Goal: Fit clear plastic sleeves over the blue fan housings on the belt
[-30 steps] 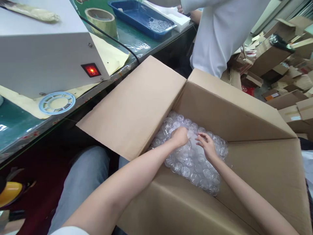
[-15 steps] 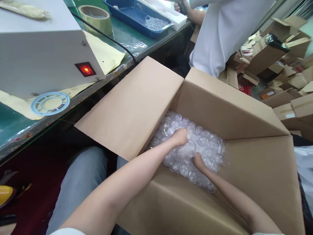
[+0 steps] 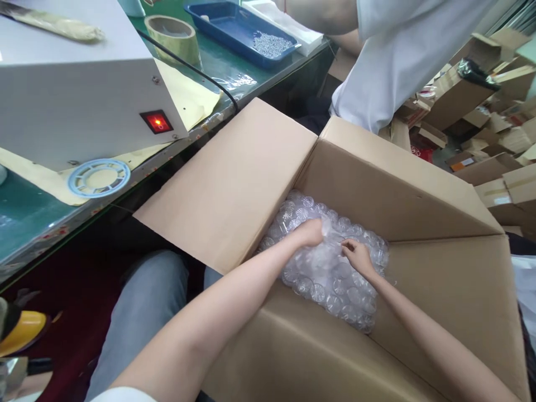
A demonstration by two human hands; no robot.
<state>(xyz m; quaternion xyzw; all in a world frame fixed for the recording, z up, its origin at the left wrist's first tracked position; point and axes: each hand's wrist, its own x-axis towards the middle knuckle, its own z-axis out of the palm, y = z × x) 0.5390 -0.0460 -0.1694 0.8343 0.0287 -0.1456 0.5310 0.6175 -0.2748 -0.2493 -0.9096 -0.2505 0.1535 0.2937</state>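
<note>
An open cardboard box (image 3: 444, 279) holds a layer of clear round plastic pieces (image 3: 330, 298). Over the middle of them lies a crumpled clear plastic bag (image 3: 321, 257). My left hand (image 3: 310, 231) is closed on the bag's gathered upper part. Just to its right, my right hand (image 3: 355, 254) pinches the edge of the same bag between thumb and fingers. Both hands are inside the box, above the pieces.
Along the left, a green bench carries a grey machine (image 3: 84, 106) with a lit red switch, a blue ring (image 3: 99, 178), a tape roll (image 3: 173, 42) and a blue tray (image 3: 234, 28). A co-worker's white sleeve (image 3: 389, 67) is beyond the box. Cartons (image 3: 460, 100) are piled at right.
My right hand has moved up and slightly right, and its fingers show more. The bag is spread flatter. The co-worker's arm has shifted. The view has moved slightly.
</note>
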